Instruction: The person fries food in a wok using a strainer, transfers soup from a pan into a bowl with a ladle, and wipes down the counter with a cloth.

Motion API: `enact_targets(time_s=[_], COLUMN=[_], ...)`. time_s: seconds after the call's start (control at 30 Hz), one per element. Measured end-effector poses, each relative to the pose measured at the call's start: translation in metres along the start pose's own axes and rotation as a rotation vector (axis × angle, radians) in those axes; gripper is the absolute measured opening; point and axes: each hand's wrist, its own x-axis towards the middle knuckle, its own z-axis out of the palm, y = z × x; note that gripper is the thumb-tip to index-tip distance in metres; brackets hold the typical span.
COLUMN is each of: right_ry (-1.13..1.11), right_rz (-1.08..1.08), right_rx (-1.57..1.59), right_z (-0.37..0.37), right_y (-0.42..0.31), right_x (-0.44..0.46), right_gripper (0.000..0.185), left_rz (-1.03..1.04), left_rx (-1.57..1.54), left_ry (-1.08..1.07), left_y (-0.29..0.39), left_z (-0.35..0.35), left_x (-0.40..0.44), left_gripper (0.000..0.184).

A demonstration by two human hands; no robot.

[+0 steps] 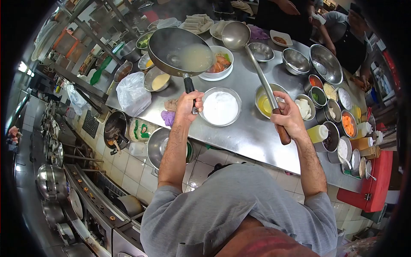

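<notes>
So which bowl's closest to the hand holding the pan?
The metal bowl of white stuff: in the picture, its rim almost meets the left hand, while the others show wider gaps.

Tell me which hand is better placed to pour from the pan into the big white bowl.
Probably the left hand: it grips the pan, whose rim overlaps the big white bowl in this view. The right hand holds the ladle.

Our steel bench, crowded with bowls
On the bench (246, 137) we see a round bowl of white contents (221, 124) near the front edge, a plastic bag (133, 95) at left, a white bowl of food (223, 73) and a sauce dish (290, 42) farther back, and a pale-yellow squeeze bottle (317, 134) at right.
</notes>
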Motion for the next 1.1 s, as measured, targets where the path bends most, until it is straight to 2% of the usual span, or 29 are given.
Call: enact_targets(time_s=[1.1], right_ry=[0.05], right_rz=[0.001], right_rx=[0.088], right_z=[-0.009], right_y=[0.014], right_x=[-0.007], right_gripper=[0.068], left_rz=[0.004], left_rx=[0.167], left_ry=[0.101], left_y=[0.006], left_z=[0.0], left_x=[0.012], left_gripper=[0.018])
